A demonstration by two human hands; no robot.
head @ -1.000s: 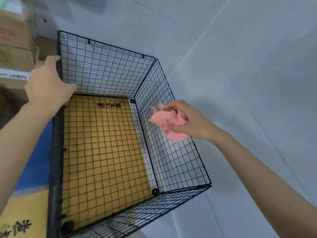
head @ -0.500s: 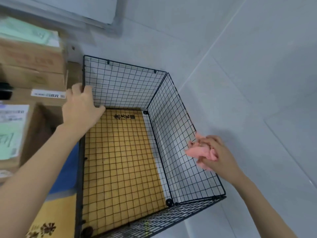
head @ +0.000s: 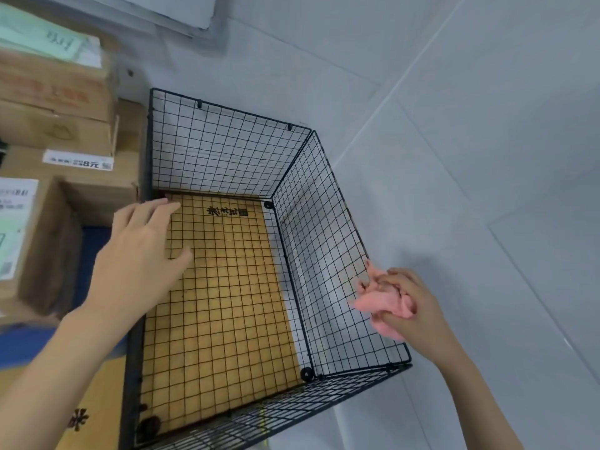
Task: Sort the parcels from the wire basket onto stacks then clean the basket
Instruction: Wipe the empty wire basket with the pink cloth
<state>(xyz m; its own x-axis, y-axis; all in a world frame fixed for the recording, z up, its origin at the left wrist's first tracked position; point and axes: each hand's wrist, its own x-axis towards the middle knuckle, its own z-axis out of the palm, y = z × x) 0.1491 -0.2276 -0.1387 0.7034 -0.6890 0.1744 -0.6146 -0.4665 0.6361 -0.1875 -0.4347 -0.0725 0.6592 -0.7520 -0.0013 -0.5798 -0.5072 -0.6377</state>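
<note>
— Where's the basket, then?
— The black wire basket (head: 227, 107) sits on the floor with its top open and four mesh walls standing upright. Its left side is close against a stack of boxes, and pale tiles run along its right.
— What's the yellow underneath?
— A yellow board (head: 220, 303) with black characters near the far end. You see it through the mesh bottom.
— And the pink thing?
— A pink cloth (head: 380, 303), bunched up in the right hand (head: 418, 313). The fingers are curled tight round it. Hand and cloth are at the top edge of the right-hand wall, toward the near end, and the cloth looks to be against the wire there.
— The other hand?
— The left hand (head: 139, 261) is over the left wall, its fingers spread loose and fairly straight, pointing at the far-left corner. The thumb reaches out over the inside. It holds nothing. Whether the palm rests on the rim I can't tell, since the hand hides the wire.
— What's around it all?
— Brown cardboard boxes (head: 55, 92) are piled on the left, with green-and-white paper (head: 48, 40) on top of the pile. One box carries a white label (head: 78, 162) with print too blurred to read in full. A blue surface (head: 94, 251) shows between the boxes and the basket. Grey-white floor tiles (head: 470, 190) spread off to the right.
</note>
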